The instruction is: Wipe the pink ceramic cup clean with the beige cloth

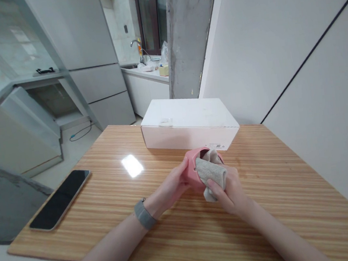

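A pink hollow container [193,179] is tilted with its opening toward me, just above or on the wooden table [281,180]; I cannot tell whether it touches. My left hand [177,181], with a grey band at the wrist, is closed around its left side. Pinched in my right hand [231,187] is a light grey cloth [211,172], its thumb pressed on the folded end. Part of the cloth lies inside the container's opening, and the rest hangs over the near rim. The fingertips of my right hand are partly hidden.
Behind my hands stands a closed white box [188,116]. A black-screened phone [62,199] lies near the table's left edge. White wall panels [303,47] border the right side. Further back are a fridge [87,43] and a sink counter with a faucet [139,50].
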The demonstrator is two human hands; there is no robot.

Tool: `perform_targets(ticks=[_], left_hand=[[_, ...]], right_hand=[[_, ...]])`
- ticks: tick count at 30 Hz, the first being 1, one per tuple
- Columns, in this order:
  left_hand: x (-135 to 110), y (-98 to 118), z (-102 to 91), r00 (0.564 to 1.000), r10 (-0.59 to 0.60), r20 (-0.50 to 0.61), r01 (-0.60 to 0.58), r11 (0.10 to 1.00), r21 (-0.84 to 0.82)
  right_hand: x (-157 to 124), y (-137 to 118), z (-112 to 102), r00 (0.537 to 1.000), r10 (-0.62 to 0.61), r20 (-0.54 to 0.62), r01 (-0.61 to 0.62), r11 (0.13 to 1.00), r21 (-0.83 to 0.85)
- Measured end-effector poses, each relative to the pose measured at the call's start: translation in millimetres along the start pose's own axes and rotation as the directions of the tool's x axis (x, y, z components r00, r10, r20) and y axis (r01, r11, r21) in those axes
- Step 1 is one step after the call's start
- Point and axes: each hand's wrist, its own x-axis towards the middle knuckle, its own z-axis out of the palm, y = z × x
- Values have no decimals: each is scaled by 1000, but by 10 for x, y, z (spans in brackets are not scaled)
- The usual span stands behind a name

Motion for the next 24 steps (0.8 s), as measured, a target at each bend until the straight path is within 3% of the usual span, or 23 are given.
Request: perform_targets(ticks=[4,7,12,18,21,24], left_hand=[[9,-8,87,995,69,73,-59,990,-128],[12,2,103,991,130,42,-122,980,-156],[-16,-15,94,996,91,-11,-92,987,-129],[-15,-12,88,987,140,-78,-142,990,-25],[9,2,62,978,159,-132,-163,986,-20],[21,16,64,980,127,-151,-129,992,-6]], right_hand=[[26,4,41,999,37,37,-38,999,23],[36,-4,125,990,141,22,-142,987,76],[-5,8,236,970,229,-80,-219,969,117],[-10,20,186,997,-22,-69,20,999,-40],[33,-21,136,984,-177,19,178,983,-36],[63,-64,92,972,-227,62,229,973,-25]])
